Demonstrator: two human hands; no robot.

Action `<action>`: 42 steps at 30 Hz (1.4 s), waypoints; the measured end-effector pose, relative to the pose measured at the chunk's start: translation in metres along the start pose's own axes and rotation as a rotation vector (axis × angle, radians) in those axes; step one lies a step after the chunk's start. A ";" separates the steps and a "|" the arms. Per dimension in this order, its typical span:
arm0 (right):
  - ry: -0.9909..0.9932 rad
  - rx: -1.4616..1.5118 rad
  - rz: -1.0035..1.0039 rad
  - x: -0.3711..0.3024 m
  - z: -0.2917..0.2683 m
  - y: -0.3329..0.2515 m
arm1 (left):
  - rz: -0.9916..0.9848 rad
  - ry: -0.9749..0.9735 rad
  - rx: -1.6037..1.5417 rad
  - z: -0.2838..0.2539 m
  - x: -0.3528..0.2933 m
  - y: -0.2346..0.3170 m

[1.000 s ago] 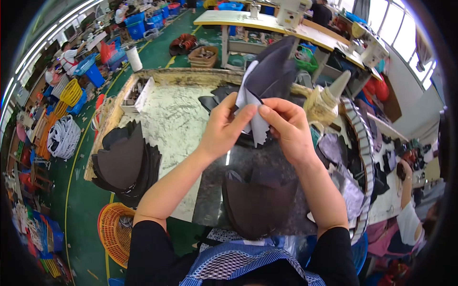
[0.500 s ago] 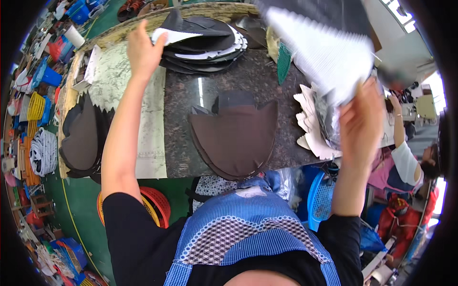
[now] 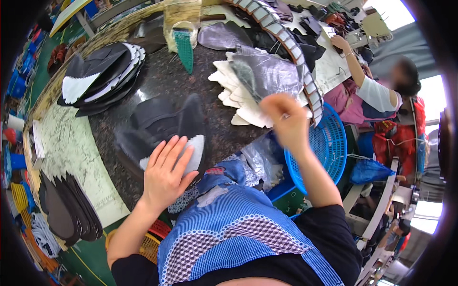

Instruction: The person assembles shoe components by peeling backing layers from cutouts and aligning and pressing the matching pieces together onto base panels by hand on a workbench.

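Observation:
A dark shoe-upper piece [image 3: 162, 114] with ear-like tips lies on the stone tabletop in front of me, blurred along its left side. My left hand [image 3: 166, 172] rests flat on its near edge, fingers stretched out, beside its pale toothed lining [image 3: 195, 151]. My right hand [image 3: 290, 123] is over the table's right edge, smeared by motion with its fingers bent; nothing shows clearly in it. Close to it lies a pile of cream toothed pieces [image 3: 250, 110], partly covered by shiny grey sheet-like pieces [image 3: 272, 74].
A stack of black pieces with white linings [image 3: 102, 71] sits at the far left. Dark toothed pieces [image 3: 71, 207] fan out at the left edge. A green pointed piece [image 3: 183, 51] lies at the back. Blue basket [image 3: 317, 143] stands below right; a co-worker [image 3: 374, 97] sits beyond.
The view has turned right. My left hand has left the far stack and lies on the dark piece in front of me. My right hand, earlier holding a raised black-and-white piece, is lower, beside the cream pile.

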State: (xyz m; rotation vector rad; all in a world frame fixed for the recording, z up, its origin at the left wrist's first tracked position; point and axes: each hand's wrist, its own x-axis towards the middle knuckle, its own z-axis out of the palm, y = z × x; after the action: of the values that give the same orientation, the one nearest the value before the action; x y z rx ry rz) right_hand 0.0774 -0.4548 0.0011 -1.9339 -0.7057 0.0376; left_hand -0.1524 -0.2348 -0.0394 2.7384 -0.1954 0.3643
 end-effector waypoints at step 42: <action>-0.316 0.325 -0.431 0.057 0.108 -0.117 | -0.450 0.674 -1.543 -0.063 0.089 -0.030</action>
State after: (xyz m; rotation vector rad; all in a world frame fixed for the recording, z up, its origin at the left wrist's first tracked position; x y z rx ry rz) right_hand 0.0353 -0.3034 0.0641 -1.4480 -1.2356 0.1824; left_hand -0.0763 -0.1914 0.0313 1.0121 0.2437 0.6105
